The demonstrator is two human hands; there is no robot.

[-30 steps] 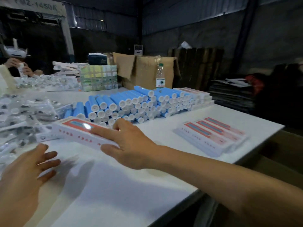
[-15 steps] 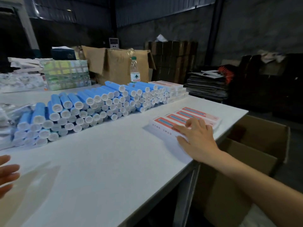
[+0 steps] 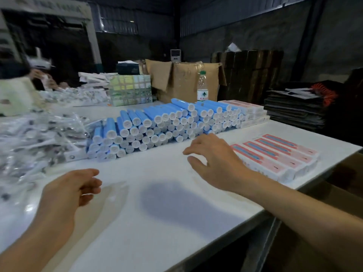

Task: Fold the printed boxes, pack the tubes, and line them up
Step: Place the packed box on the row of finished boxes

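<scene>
The right hand (image 3: 214, 158) hovers over the white table (image 3: 157, 222) with its fingers loosely curled and slightly spread, holding nothing. Half a second earlier it was pressed on the row of packed pink-and-red boxes (image 3: 279, 154) at the table's right edge; it has now come off them and swung left, so that box looks placed in line and the hand seems free for the next one. The left hand (image 3: 72, 189), which had been nearly out of view, has come back over the near table, fingers relaxed and half curled, also empty.

The lined-up boxes lie just beside the right wrist. The stack of blue tubes (image 3: 161, 122) with white caps lies just beyond the right fingertips, not touched. Further left is a heap of clear-wrapped items (image 3: 35, 138), too blurred to identify.
</scene>
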